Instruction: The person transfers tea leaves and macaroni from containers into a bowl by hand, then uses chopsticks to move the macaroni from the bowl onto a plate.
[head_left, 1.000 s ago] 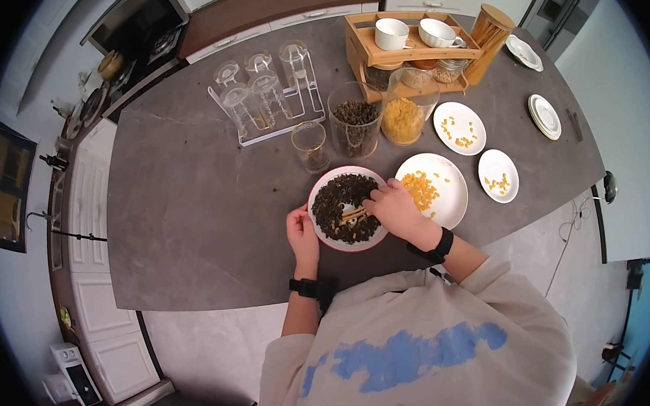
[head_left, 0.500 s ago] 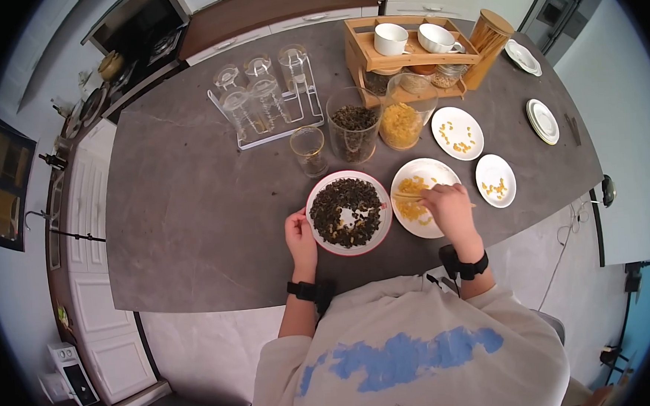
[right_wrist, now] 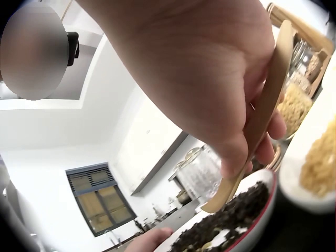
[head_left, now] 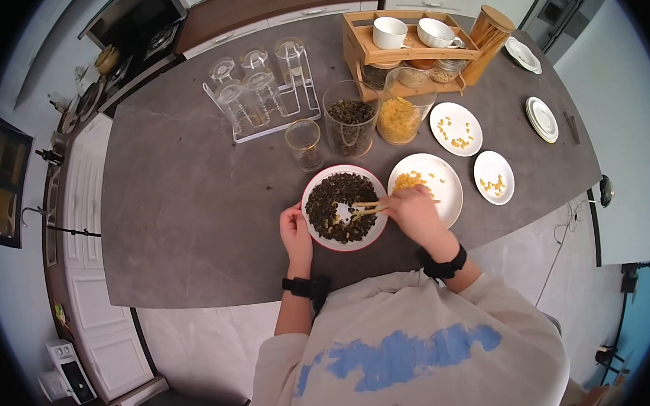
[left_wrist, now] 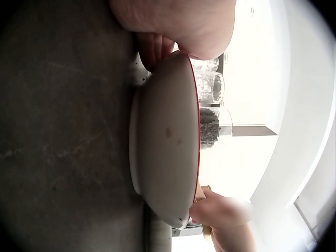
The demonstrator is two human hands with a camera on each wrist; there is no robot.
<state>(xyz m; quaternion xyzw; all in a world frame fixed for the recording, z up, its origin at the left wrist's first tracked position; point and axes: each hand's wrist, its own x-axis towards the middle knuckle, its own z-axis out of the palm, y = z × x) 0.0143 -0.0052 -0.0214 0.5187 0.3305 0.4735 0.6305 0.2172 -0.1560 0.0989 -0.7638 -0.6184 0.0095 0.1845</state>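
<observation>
A white bowl with a red rim (head_left: 344,246) holds dark, dried tea-like leaves (head_left: 323,201) with a few yellowish pieces among them and a bare white patch in the middle. My left hand (head_left: 296,236) grips the bowl's left side, thumb near the rim and fingers against the outer wall. Pinched in my right hand (head_left: 417,217) are wooden tongs (head_left: 368,207), their tips over the leaves. The left wrist view shows the bowl's outer wall (left_wrist: 165,142) side-on. Right of the bowl, a white plate (head_left: 449,204) carries small yellow pieces (head_left: 407,180), partly hidden by my right hand.
Behind the bowl stand a drinking glass (head_left: 305,143), a jar of dark leaves (head_left: 352,130) and a jar of yellow pieces (head_left: 399,119). Two smaller plates with yellow pieces lie right. Farther back are a glass rack (head_left: 267,132) and a wooden shelf (head_left: 412,52) with cups.
The tongs went from the bowl to the yellow pieces on the plate, then back left over the bowl. The yellow heap looks smaller. My left hand stays at the bowl.
</observation>
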